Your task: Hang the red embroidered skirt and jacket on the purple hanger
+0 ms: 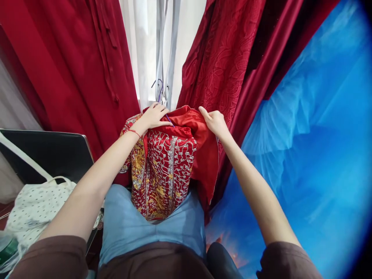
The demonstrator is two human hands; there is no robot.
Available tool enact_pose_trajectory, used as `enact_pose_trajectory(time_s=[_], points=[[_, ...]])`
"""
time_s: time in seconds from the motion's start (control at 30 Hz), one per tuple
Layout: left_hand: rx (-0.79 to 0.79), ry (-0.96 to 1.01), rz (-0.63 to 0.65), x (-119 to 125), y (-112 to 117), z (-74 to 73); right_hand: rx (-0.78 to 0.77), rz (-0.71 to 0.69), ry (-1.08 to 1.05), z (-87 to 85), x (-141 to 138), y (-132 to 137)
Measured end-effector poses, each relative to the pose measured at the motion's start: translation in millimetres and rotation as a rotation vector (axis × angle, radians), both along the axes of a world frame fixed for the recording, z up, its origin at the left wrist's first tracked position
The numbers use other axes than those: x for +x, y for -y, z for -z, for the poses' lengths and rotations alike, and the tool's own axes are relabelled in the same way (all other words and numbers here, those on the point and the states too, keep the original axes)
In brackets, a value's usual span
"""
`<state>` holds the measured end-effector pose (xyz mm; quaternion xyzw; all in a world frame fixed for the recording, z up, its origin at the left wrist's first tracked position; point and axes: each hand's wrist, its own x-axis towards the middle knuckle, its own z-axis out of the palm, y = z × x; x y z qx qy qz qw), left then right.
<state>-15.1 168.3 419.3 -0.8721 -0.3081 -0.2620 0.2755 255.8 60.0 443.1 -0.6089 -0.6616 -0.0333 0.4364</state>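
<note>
Just below and left of the purple hanger (160,95)'s hook, the left hand (155,116) is laid over the collar, thumb spread; whether anything is pinched can't be told. Beneath the hanger, the embroidered jacket (174,159) is hung, long axis dropped toward the trousers (122,217). Right of the hanger, farther off, the jacket's edge is pinched by the right hand (214,122).

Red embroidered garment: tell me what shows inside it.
Plain red lining shows inside the red embroidered garment, where the right hand holds its edge, along with a thin piece of purple hanger near the left hand. The embroidered panel and the left hand cover the rest.
</note>
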Motion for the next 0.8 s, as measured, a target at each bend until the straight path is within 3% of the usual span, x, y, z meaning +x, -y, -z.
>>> enact_pose_trajectory(time_s=[0.13,0.23,0.37,0.47,0.53,0.63,0.8], points=[[0.032,-0.047,-0.05,5,-8,-5.4,-0.045,-0.123,0.09,24.2,2,22],[0.07,-0.044,-0.118,19,-12,-4.9,-0.139,-0.125,0.145,51.5,10,35],[0.075,0.01,-0.213,36,-12,-1.1,-0.106,0.095,0.272,89.7,9,42],[0.066,0.054,-0.243,42,-12,2.0,-0.25,0.335,0.373,116.0,-4,41],[0.063,0.067,-0.256,45,-14,3.2,-0.358,0.355,0.402,128.4,-14,39],[0.072,0.062,-0.288,47,-22,3.7,-0.389,0.252,0.421,132.3,-32,39],[0.023,0.118,-0.334,51,-46,3.1,-0.298,0.1,0.409,109.9,-77,55]])
